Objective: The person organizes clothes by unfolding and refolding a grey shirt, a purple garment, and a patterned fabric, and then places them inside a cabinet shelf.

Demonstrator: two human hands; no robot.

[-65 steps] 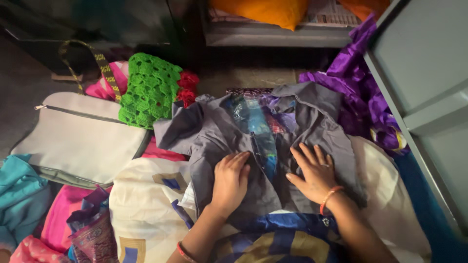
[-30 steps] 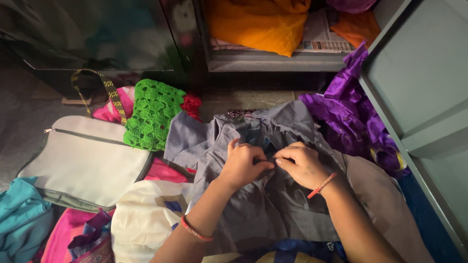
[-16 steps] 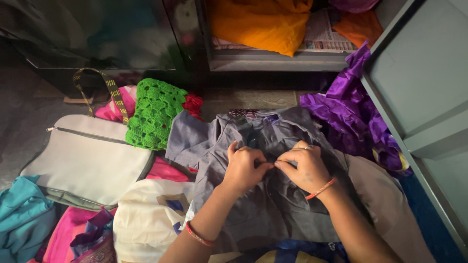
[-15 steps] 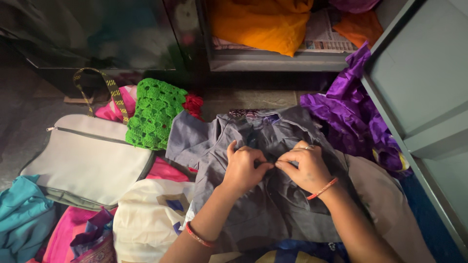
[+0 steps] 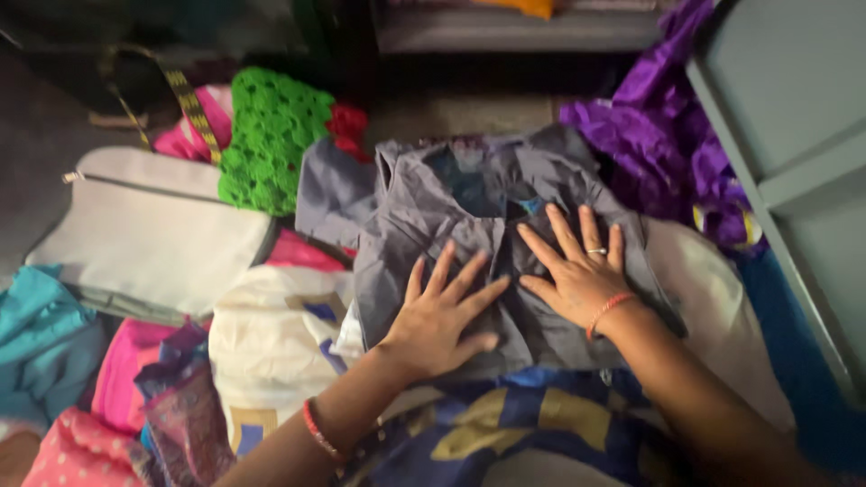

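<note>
A green crocheted piece [image 5: 271, 135] lies beside a pale zipped bag [image 5: 149, 234], with crumpled purple cloth [image 5: 658, 135] against a grey cabinet door [image 5: 794, 135].

A: Where's the shirt [image 5: 424, 203]?
B: In the middle of the pile, both hands on it, left hand [image 5: 437, 317] beside right hand [image 5: 577, 271].
A: And the bag [image 5: 144, 234]?
B: Left of the shirt, with the crochet piece [image 5: 266, 135] between them, further back.

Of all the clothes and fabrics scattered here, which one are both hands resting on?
The grey shirt in the middle: the left hand and right hand lie flat on it, unlike the green crochet piece and purple cloth beside it.
</note>
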